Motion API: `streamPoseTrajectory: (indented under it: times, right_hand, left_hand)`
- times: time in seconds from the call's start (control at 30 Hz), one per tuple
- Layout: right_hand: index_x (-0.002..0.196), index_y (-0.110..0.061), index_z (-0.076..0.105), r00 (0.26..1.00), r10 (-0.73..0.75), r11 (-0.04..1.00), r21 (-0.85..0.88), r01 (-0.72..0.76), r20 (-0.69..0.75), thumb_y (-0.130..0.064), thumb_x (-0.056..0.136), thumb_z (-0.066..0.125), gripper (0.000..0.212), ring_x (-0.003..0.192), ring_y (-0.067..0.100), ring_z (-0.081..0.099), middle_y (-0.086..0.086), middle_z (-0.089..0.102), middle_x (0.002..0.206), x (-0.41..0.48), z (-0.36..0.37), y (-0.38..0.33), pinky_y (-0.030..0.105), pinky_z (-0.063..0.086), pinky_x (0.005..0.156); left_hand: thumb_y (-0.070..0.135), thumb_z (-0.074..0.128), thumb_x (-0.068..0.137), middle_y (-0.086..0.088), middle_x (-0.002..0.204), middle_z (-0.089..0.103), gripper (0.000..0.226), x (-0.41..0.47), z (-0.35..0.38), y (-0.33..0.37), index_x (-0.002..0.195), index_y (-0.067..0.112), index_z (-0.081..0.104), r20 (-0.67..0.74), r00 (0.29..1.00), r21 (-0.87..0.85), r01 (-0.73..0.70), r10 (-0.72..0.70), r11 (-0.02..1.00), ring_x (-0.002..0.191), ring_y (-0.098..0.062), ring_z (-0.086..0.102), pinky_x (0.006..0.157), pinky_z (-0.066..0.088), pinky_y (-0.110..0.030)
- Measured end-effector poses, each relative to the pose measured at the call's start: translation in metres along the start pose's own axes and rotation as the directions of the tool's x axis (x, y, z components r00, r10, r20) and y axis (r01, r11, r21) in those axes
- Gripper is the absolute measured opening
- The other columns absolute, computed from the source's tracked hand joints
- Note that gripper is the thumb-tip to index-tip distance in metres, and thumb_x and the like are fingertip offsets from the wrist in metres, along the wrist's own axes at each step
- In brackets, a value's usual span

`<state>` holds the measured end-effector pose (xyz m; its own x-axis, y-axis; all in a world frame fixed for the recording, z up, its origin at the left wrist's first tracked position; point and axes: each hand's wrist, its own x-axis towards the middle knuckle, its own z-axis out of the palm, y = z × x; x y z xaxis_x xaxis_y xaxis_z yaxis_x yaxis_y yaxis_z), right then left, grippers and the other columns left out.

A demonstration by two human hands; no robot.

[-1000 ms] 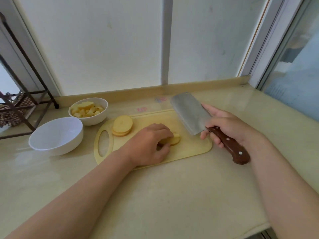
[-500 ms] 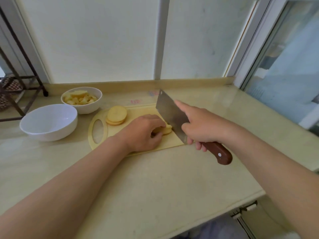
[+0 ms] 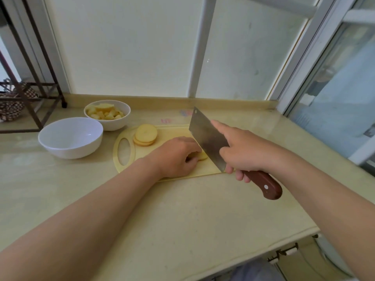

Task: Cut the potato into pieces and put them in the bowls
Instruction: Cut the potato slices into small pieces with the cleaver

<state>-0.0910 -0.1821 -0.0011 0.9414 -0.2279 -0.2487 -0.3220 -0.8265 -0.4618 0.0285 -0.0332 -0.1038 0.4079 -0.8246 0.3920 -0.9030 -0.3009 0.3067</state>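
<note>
Potato (image 3: pixel 203 156) pinned beneath curled fingers (image 3: pixel 191 160) of left hand (image 3: pixel 175 157).

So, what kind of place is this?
Most likely a home kitchen: a cutting board with potato slices, a cleaver in the right hand, and two white bowls on a pale countertop by windows.

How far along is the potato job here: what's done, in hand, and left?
Done: the far bowl holds potato chunks. In hand: the left hand holds a potato piece on the cutting board while the right hand sets the cleaver against it. Left: the stack of slices is uncut, and the near bowl is empty.
</note>
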Motion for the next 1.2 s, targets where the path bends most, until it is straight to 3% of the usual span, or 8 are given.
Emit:
streamPoseTrajectory:
  times: [0.47,0.63,0.8,0.97,1.2]
  right_hand:
    - [0.16,-0.057,0.002,0.997,0.033,0.998,0.045,-0.036,0.063,-0.006,0.097,0.035,0.087,0.045,0.018,0.064,0.017,0.072,0.085,-0.009,-0.001,0.003,0.03,0.054,0.047]
    - [0.161,-0.054,-0.004,0.998,0.051,0.998,0.03,-0.051,0.027,-0.004,0.091,0.038,0.095,0.07,0.037,0.076,0.017,0.074,0.08,0.022,0.016,-0.006,0.04,0.063,0.053]
    - [0.162,-0.048,-0.007,0.999,0.038,0.999,-0.002,-0.038,0.016,-0.005,0.09,0.036,0.094,0.076,0.037,0.078,0.018,0.076,0.082,0.048,0.014,-0.018,0.05,0.066,0.062]
    - [0.162,-0.052,0.002,0.999,0.042,0.99,0.137,-0.042,0.005,-0.002,0.089,0.036,0.094,0.055,0.023,0.068,0.017,0.074,0.082,0.043,0.008,-0.006,0.031,0.056,0.049]
    - [0.16,-0.057,0.012,0.999,0.019,0.977,0.214,-0.008,-0.048,-0.001,0.09,0.036,0.093,0.047,0.019,0.065,0.014,0.074,0.078,0.027,0.003,0.0,0.03,0.055,0.048]
  left_hand:
    - [0.025,0.052,0.085,-0.006,0.095,0.068,0.027,0.001,0.006,-0.005,0.094,0.007,0.07,-0.017,1.0,-0.018,-0.008,0.008,1.0,0.088,-0.024,0.061,0.079,0.05,-0.04]
    - [0.031,0.047,0.085,-0.006,0.093,0.068,0.035,0.001,0.007,-0.007,0.094,0.008,0.071,-0.038,0.998,-0.052,-0.042,0.04,0.998,0.084,-0.024,0.063,0.075,0.051,-0.039]
    - [0.023,0.054,0.083,-0.007,0.092,0.069,0.03,-0.002,0.001,0.0,0.1,0.007,0.073,-0.06,0.997,-0.08,-0.061,0.056,0.995,0.079,-0.021,0.062,0.073,0.049,-0.033]
    - [0.018,0.066,0.08,-0.006,0.094,0.068,0.023,-0.009,-0.002,-0.003,0.1,0.007,0.071,-0.142,0.99,-0.066,-0.035,0.025,0.997,0.082,-0.022,0.063,0.075,0.051,-0.032]
    - [0.012,0.07,0.079,-0.003,0.094,0.07,0.019,-0.009,-0.002,-0.005,0.097,0.008,0.073,-0.161,0.987,-0.075,-0.033,0.021,0.997,0.082,-0.017,0.063,0.076,0.05,-0.024]
